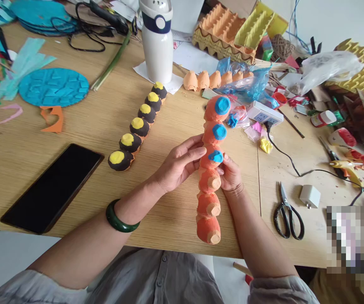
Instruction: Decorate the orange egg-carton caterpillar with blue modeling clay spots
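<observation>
An orange egg carton strip (209, 182) is held upright above the table between both my hands. Blue clay-like caps (222, 105) cover the tips of its top three cups; the lower cups have bare, pale tips. My left hand (180, 162) grips the strip from the left, its thumb lying across the third cup. From the right, my right hand (231, 174) holds it with the thumb at the edge of the third blue cap; some fingers are hidden behind the cups. A black egg carton strip (140, 126) with yellow caps lies to the left.
A phone (53, 185) lies at the left, scissors (287, 211) and a white charger plug (310, 196) at the right. A white bottle (158, 46) stands behind. A power strip (264, 113) trails a black cable. Egg trays (222, 31) and craft scraps crowd the back.
</observation>
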Motion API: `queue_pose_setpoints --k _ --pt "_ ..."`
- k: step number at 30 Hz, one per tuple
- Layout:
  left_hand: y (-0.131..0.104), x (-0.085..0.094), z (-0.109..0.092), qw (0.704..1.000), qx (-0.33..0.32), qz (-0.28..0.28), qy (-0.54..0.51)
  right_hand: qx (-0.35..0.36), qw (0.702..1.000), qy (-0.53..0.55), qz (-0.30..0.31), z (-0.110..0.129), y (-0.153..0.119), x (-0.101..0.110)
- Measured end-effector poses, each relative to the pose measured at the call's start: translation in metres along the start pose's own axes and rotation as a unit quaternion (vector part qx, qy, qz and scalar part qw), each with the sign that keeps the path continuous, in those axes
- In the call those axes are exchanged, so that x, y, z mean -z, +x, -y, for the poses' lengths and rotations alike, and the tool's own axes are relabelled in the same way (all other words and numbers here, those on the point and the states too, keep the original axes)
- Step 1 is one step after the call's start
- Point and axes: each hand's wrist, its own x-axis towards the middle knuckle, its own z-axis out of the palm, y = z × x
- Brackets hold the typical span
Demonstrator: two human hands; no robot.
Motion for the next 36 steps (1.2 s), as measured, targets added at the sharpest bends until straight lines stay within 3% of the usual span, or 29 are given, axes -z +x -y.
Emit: queue_pose_setpoints --k 10,16,22,28,36 --pt "-0.0015 0.0036 0.0042 1.000 -0.007 0.007 0.013 -0.002 1.000 -0.019 -0.019 0.0000 -0.0005 0.0004" --pt "0.0004 0.0065 0.0048 1.000 0.004 -0.010 0.027 -0.003 1.000 -0.014 0.009 -0.0004 0.0005 0.0007" --pt "0.0010 0.0022 0.0010 0.999 -0.006 -0.014 0.034 -0.001 1.000 -0.021 0.000 -0.0008 0.0013 -0.0006" --pt "-0.0006 0.0008 -0.0012 1.000 -0.002 0.017 0.009 -0.003 1.000 -0.014 0.006 -0.0004 0.0012 -0.0010" --pt "0.0005 0.0015 0.0042 1.000 0.001 -0.020 0.017 -0.005 1.000 -0.014 0.009 -0.0017 0.0018 0.0003"
